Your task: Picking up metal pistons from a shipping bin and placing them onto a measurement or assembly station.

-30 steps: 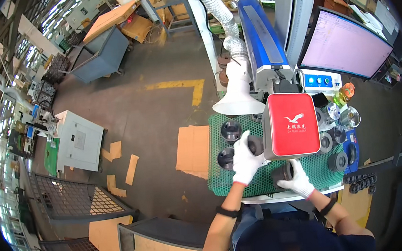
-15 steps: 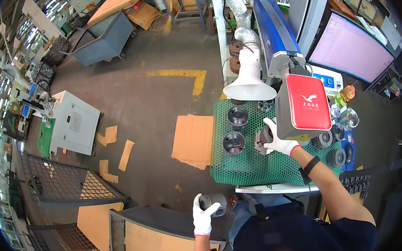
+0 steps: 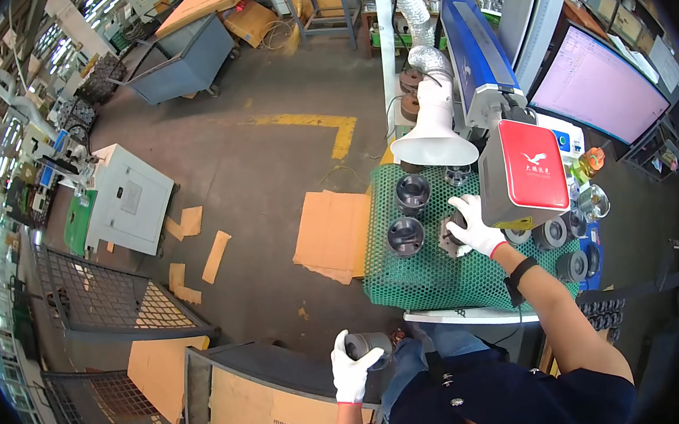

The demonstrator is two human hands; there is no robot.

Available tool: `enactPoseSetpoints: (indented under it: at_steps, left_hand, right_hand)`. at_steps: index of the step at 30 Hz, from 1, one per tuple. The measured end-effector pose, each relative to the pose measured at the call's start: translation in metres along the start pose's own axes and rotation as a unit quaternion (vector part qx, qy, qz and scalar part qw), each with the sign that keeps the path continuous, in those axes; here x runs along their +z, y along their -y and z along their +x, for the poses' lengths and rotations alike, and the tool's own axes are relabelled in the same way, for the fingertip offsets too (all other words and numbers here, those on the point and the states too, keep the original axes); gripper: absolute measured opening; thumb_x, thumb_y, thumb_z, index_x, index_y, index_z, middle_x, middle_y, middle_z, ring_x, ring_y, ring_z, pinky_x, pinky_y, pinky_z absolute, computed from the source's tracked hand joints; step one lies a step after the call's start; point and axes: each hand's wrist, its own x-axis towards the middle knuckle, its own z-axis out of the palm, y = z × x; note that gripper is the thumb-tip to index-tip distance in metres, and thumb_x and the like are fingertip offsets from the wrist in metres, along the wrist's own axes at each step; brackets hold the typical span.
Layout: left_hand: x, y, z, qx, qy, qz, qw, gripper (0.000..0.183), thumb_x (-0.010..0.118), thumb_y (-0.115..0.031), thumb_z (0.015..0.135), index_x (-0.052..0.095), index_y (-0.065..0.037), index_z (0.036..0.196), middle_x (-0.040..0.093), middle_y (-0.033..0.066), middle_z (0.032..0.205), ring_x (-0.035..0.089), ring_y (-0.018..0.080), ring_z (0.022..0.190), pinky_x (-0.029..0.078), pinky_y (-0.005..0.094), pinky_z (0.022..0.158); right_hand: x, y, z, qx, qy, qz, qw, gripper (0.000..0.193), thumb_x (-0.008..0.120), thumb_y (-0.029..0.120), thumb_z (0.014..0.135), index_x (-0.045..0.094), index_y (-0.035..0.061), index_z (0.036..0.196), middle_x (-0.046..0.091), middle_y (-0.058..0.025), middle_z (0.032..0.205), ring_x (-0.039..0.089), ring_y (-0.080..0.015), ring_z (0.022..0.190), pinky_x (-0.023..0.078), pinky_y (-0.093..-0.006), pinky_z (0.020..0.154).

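Low beside the bench, my left hand (image 3: 349, 374), in a white glove, is closed around a grey metal piston (image 3: 371, 345) held clear of the bench. Over the green mesh mat (image 3: 390, 287), my gloved right hand (image 3: 478, 230) grips another piston (image 3: 459, 221), mostly hidden by the fingers. That piston sits at a small metal fixture (image 3: 446, 240), close beside the box-shaped machine head with a red face (image 3: 531, 164). Left of the fixture, two dark pistons stand on the mat, a far piston (image 3: 413, 194) and a nearer piston (image 3: 405, 237).
A white extraction hood (image 3: 435, 143) hangs over the mat's far edge. Several pistons (image 3: 551, 234) stand right of the machine head, below a monitor (image 3: 599, 84). At lower left is a cart holding a cardboard box (image 3: 268, 412). Flat cardboard (image 3: 327, 233) lies on the floor.
The whole view has shifted slightly, moving the bench a little rightward in the picture. Both hands keep their grips on the pistons, with almost no movement against the surroundings.
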Motion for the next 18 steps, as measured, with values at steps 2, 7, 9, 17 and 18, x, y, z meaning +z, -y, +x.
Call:
enactPoseSetpoints:
  at_steps: [2, 7, 9, 17, 18]
  left_hand:
    - [0.003, -0.015, 0.005, 0.031, 0.014, 0.067, 0.997, 0.102, 0.095, -0.041, 0.066, 0.049, -0.004, 0.149, 0.057, 0.0212, 0.130, 0.059, 0.0345, 0.120, 0.050, 0.0432, 0.103]
    - [0.015, -0.045, 0.000, 0.086, 0.055, 0.086, 0.991, 0.101, 0.094, -0.042, 0.066, 0.048, -0.006, 0.148, 0.056, 0.0224, 0.130, 0.059, 0.0363, 0.119, 0.050, 0.0458, 0.103]
    - [0.019, -0.052, 0.000, 0.102, 0.061, 0.082, 0.990, 0.101, 0.094, -0.042, 0.065, 0.049, -0.006, 0.148, 0.056, 0.0228, 0.131, 0.059, 0.0368, 0.119, 0.049, 0.0462, 0.103]
    - [0.010, -0.085, -0.023, 0.176, 0.029, 0.185, 0.966, 0.100, 0.094, -0.042, 0.065, 0.049, -0.013, 0.149, 0.056, 0.0192, 0.130, 0.064, 0.0353, 0.112, 0.055, 0.0458, 0.095]
    - [0.006, -0.092, -0.030, 0.181, 0.013, 0.213, 0.960, 0.099, 0.093, -0.043, 0.065, 0.048, -0.015, 0.149, 0.056, 0.0192, 0.130, 0.065, 0.0363, 0.110, 0.056, 0.0464, 0.093]
  right_hand:
    - [0.011, -0.007, -0.001, 0.057, -0.044, -0.015, 0.997, 0.064, 0.065, 0.047, 0.093, 0.047, 0.0202, 0.149, 0.050, -0.0193, 0.147, 0.045, -0.0417, 0.138, 0.035, -0.0538, 0.116]
    - [0.012, 0.006, 0.000, 0.104, -0.055, -0.022, 0.993, 0.066, 0.063, 0.054, 0.093, 0.047, 0.0243, 0.150, 0.058, -0.0164, 0.141, 0.053, -0.0382, 0.133, 0.037, -0.0508, 0.113]
    - [0.009, 0.008, -0.001, 0.098, -0.059, -0.026, 0.993, 0.067, 0.063, 0.054, 0.092, 0.047, 0.0240, 0.150, 0.059, -0.0166, 0.140, 0.054, -0.0387, 0.132, 0.039, -0.0508, 0.112]
    - [-0.019, 0.033, -0.032, -0.008, -0.172, -0.093, 0.981, 0.074, 0.075, 0.047, 0.081, 0.053, 0.0106, 0.142, 0.065, -0.0202, 0.123, 0.059, -0.0422, 0.117, 0.044, -0.0498, 0.103]
    - [-0.016, 0.034, -0.051, -0.033, -0.216, -0.097, 0.971, 0.073, 0.078, 0.041, 0.080, 0.054, 0.0083, 0.140, 0.063, -0.0199, 0.125, 0.057, -0.0426, 0.118, 0.042, -0.0504, 0.104]
